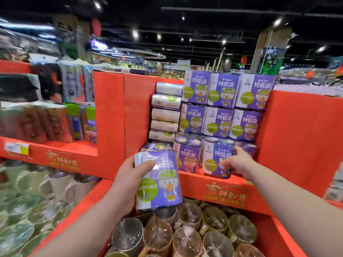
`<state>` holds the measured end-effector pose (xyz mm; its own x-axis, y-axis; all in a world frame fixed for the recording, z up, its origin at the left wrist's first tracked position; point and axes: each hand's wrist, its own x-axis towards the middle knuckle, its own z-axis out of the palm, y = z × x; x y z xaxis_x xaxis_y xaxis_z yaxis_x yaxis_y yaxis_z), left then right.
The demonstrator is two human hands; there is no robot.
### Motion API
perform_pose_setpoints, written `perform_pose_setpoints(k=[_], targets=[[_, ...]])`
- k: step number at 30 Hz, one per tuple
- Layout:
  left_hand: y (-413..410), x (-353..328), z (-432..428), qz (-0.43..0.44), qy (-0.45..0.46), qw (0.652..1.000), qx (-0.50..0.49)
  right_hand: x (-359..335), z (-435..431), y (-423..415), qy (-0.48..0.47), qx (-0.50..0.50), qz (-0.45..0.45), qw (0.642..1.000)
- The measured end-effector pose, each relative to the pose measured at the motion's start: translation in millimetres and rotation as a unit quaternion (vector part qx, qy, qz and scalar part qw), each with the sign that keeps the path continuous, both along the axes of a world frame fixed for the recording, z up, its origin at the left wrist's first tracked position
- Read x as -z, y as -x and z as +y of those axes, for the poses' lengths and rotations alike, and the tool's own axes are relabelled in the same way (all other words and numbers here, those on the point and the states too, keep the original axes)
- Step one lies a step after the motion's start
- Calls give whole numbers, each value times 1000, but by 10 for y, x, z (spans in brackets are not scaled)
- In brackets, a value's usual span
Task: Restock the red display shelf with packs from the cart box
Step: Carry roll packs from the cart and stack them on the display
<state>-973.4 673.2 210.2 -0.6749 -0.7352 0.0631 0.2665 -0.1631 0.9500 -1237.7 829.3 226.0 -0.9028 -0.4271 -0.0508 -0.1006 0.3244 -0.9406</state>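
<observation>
My left hand [130, 179] grips a purple-and-white pack [159, 180] with a cartoon figure, held upright in front of the red display shelf [222, 184]. My right hand [238, 161] reaches to the shelf's bottom row and holds the right side of a standing purple pack [217, 157], thumb on its front, fingers behind it. Another pack [187, 155] stands to its left. Above them, two rows of matching packs [222, 106] are stacked, with a column of packs lying sideways [165, 112] on the left. The cart box is out of view.
Red cardboard walls [293, 134] [111, 112] flank the shelf bay. Below lies a red bin [284, 236] of several foil-wrapped round items [185, 234]. Green-white cups [27, 201] fill the lower left. A neighbouring shelf [61, 151] on the left holds dark packs.
</observation>
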Motion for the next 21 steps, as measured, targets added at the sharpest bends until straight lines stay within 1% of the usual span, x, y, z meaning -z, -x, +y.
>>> perform_pose_setpoints(k=[2, 5, 7, 10, 12, 13, 14, 15, 17, 18, 19, 20, 21], targets=[[35, -1, 25, 1, 0, 1000, -11, 64, -55, 104, -22, -11, 1, 1000], [79, -13, 37, 3, 6, 1000, -17, 144, -119, 170, -83, 12, 25, 996], [105, -37, 32, 6, 9, 1000, -13, 159, -169, 203, -101, 15, 27, 994], [163, -94, -2, 10, 16, 1000, -1, 70, -206, 149, -186, 33, 83, 978], [215, -142, -7, 13, 23, 1000, 14, 15, -217, 103, -204, 31, 71, 976], [251, -163, -8, 12, 24, 999, 22, -1, -218, 96, -202, 31, 57, 977], [289, -189, -3, 13, 22, 999, 30, -39, -200, 84, -200, 37, 73, 976], [334, -214, -2, 15, 21, 999, 37, -89, -182, 83, -191, 49, 118, 973], [443, -269, 15, 13, 24, 998, 54, -271, -141, -27, -134, 45, 223, 964], [503, -302, 33, 10, 26, 997, 67, -407, -120, -134, -92, 18, 257, 962], [570, -334, 55, 7, 29, 996, 83, -528, -115, -235, -54, -28, 260, 964], [638, -369, 85, 9, 31, 994, 101, -658, -92, -357, -42, -90, 247, 964], [710, -403, 120, 12, 37, 992, 118, -767, -74, -454, -51, -156, 229, 959]])
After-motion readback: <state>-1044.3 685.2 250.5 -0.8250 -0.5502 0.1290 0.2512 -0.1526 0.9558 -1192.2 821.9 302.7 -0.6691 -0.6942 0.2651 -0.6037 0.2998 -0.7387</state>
